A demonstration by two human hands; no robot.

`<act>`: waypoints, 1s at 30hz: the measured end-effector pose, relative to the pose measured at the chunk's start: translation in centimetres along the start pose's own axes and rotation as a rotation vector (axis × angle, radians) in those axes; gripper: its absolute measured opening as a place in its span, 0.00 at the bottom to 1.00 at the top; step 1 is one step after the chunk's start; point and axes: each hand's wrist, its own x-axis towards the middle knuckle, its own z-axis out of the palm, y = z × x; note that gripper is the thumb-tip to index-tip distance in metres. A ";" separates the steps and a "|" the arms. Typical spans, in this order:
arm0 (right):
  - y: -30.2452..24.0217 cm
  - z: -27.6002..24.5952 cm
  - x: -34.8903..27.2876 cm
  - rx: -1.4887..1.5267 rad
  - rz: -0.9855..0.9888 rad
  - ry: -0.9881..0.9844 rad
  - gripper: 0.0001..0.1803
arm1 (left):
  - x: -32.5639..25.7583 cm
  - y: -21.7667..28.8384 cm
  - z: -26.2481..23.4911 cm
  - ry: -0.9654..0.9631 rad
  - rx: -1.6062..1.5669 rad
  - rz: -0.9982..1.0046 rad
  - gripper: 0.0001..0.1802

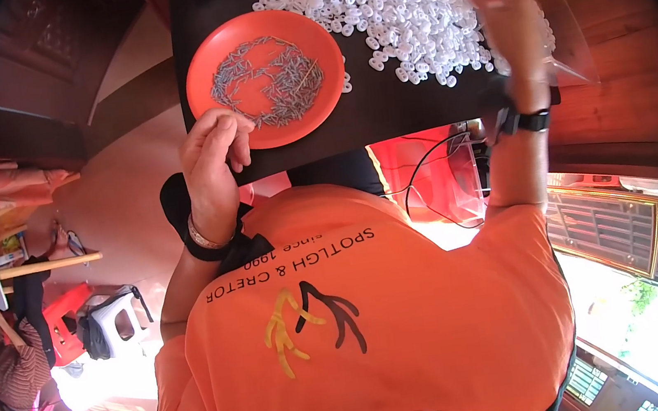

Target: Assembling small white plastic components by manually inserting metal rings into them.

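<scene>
Fingers of the left hand (210,156) are curled and drawn narrow at the near left rim of an orange-red plate (325,50), thumb close to forefinger; from where I stand I cannot tell whether anything is pinched between them. The right hand (506,20) is over the right side of a heap of white pieces (407,12), too blurred for me to say how wide its fingers are or whether they hold something.

Small grey pins (292,85) lie in a loose ring inside the plate, which sits on the dark surface (391,110) to the left of the heap. I'd guess they are metal: stiff, light one by one, hard to break, and likely to roll or slip under a fingertip. A pinch at mid-length, thumb against forefinger, looks the surest hold, keeping the skin off any sharp end.

The white pieces seem to be plastic, rounded and pierced with holes. I'd expect them to be feather-light, firm and a bit slick, sliding over one another when disturbed. Gripping one by its outer edges should leave the holes uncovered. The plate looks light too, best taken by its rim.
</scene>
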 end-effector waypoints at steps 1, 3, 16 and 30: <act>0.2 2.4 -1.3 0.240 0.004 -0.170 0.09 | 0.3 0.0 0.2 -0.054 0.030 -0.011 0.14; -2.3 6.2 -2.5 0.235 -0.215 -0.368 0.09 | 0.0 0.0 -0.1 -0.052 0.088 -0.019 0.13; -5.5 8.0 -3.8 -0.082 -0.277 -0.500 0.09 | -0.5 1.0 -2.3 -0.064 0.229 0.004 0.12; -7.9 18.8 6.9 -0.119 -0.663 -0.516 0.18 | -1.0 0.5 -3.3 -0.003 0.244 -0.078 0.12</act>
